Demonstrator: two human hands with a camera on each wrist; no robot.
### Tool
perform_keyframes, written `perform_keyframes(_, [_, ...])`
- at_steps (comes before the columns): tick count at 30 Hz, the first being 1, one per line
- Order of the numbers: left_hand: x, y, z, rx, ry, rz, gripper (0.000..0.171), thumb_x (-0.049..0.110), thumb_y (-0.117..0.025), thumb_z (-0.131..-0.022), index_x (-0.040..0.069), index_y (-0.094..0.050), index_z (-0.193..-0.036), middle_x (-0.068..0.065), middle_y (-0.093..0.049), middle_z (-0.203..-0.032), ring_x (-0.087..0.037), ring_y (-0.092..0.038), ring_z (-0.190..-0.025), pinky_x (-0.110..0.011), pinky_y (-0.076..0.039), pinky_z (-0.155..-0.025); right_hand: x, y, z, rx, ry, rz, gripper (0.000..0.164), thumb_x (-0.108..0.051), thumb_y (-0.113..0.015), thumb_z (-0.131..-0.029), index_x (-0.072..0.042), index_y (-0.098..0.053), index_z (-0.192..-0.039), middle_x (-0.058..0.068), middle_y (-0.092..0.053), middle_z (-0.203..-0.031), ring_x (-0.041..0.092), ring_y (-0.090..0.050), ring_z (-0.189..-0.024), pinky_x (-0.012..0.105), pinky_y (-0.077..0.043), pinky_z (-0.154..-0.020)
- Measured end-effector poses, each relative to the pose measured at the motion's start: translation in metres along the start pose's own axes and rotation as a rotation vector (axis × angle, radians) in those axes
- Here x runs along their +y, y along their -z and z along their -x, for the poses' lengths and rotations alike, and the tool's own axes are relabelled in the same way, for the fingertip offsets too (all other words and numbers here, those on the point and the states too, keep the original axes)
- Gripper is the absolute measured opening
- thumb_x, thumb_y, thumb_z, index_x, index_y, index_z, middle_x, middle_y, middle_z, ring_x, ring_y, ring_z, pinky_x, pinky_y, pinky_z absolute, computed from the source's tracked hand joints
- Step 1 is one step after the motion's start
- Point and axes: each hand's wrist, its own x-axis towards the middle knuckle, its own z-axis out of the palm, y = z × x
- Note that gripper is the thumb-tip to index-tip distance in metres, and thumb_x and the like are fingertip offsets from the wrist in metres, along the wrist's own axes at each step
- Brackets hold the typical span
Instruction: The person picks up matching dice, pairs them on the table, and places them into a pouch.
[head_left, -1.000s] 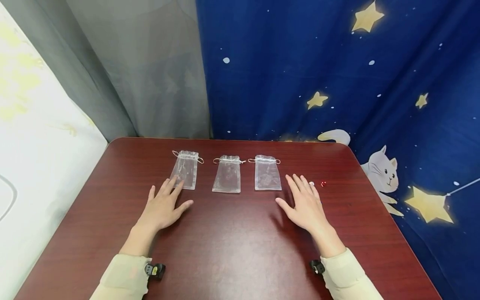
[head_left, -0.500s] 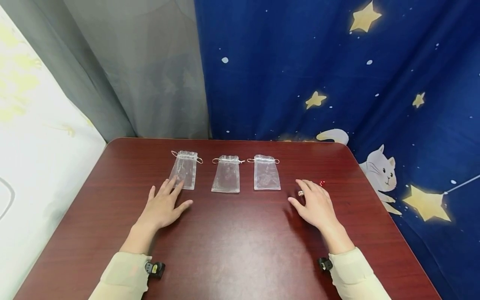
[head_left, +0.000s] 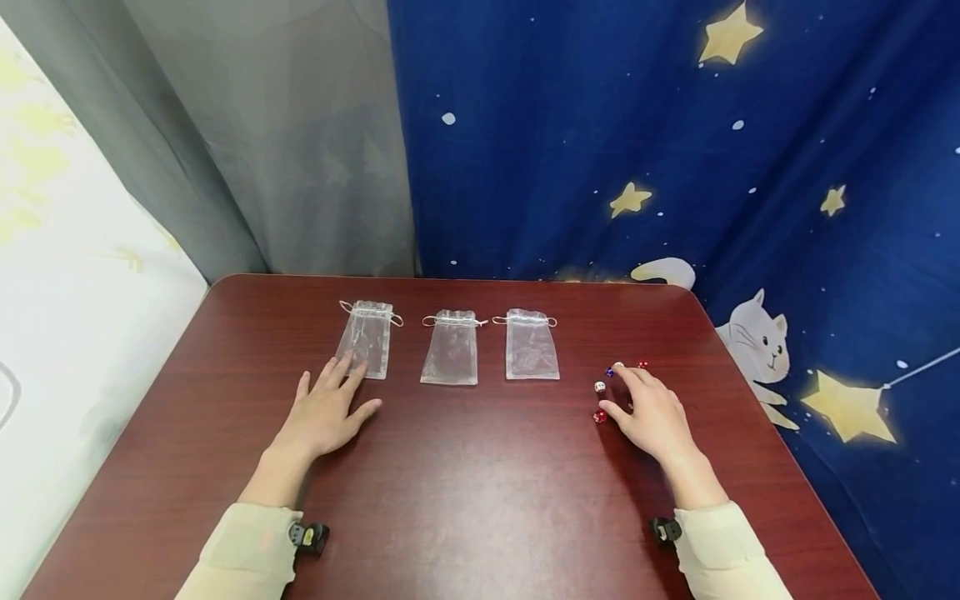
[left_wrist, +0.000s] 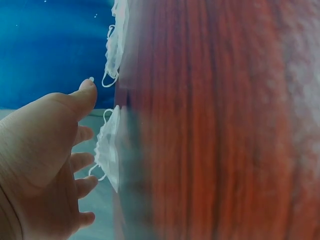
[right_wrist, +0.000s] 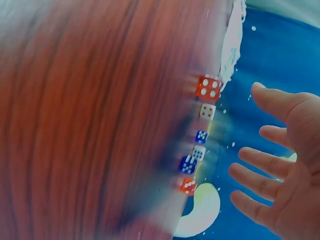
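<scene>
Three sheer white drawstring pouches lie in a row: a left pouch [head_left: 375,342], a middle pouch [head_left: 452,350] and a right pouch [head_left: 531,346]. My left hand [head_left: 322,421] is spread, its fingertips over the near end of the left pouch; contact is unclear. My right hand [head_left: 654,421] hovers over several dice, fingers loosely apart, gripping nothing. Around it in the head view show a red die [head_left: 600,417], a white die [head_left: 600,387] and a blue die [head_left: 609,372]. The right wrist view has a larger red die [right_wrist: 208,87] at one end of the dice row.
The dark red wooden table [head_left: 465,483] has its far edge against a blue starry curtain [head_left: 540,142] and a grey curtain [head_left: 300,150]. A white wall [head_left: 90,333] stands at the left.
My right hand has shifted right, uncovering several dice that were beneath it. Its fingers have drawn in a little from their wider spread. My left hand and the pouches stay put.
</scene>
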Motion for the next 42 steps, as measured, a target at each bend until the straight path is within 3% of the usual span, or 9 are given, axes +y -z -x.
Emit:
perform_keyframes(9, [-0.002, -0.001, -0.002, 0.003, -0.011, 0.000, 0.069, 0.045, -0.056, -0.101, 0.003, -0.040, -0.154, -0.027, -0.026, -0.161, -0.047, -0.020, -0.149, -0.073, -0.010, -0.114, 0.013, 0.004, 0.007, 0.013, -0.023, -0.008, 0.054, -0.019, -0.078, -0.089, -0.004, -0.058, -0.137, 0.024, -0.059, -0.132, 0.046, -0.057, -0.119, 0.069, -0.046, -0.092])
perform_keyframes(23, [-0.003, 0.002, -0.004, -0.006, -0.012, -0.001, 0.073, 0.045, -0.058, -0.100, 0.000, -0.038, -0.154, -0.027, -0.026, -0.161, -0.046, -0.022, -0.148, -0.073, -0.011, -0.114, 0.027, 0.003, 0.010, -0.039, -0.058, 0.023, 0.044, -0.018, -0.079, -0.089, 0.001, -0.065, -0.126, 0.023, -0.064, -0.122, 0.044, -0.061, -0.114, 0.065, -0.049, -0.089])
perform_keyframes(35, [-0.005, 0.000, -0.004, -0.001, -0.021, 0.004, 0.073, 0.045, -0.058, -0.101, -0.001, -0.038, -0.154, -0.024, -0.026, -0.162, -0.044, -0.024, -0.149, -0.071, -0.013, -0.115, 0.030, -0.002, 0.004, -0.068, 0.001, 0.030, 0.039, -0.017, -0.081, -0.086, 0.000, -0.069, -0.118, 0.019, -0.068, -0.110, 0.039, -0.065, -0.102, 0.061, -0.052, -0.085])
perform_keyframes(42, [-0.005, -0.003, 0.000, -0.039, 0.002, 0.015, 0.073, 0.046, -0.058, -0.100, -0.002, -0.039, -0.153, -0.025, -0.026, -0.162, -0.045, -0.026, -0.148, -0.070, -0.013, -0.116, 0.032, -0.007, 0.002, -0.095, -0.008, 0.041, 0.036, -0.016, -0.082, -0.085, -0.002, -0.070, -0.116, 0.017, -0.069, -0.108, 0.038, -0.066, -0.098, 0.060, -0.053, -0.084])
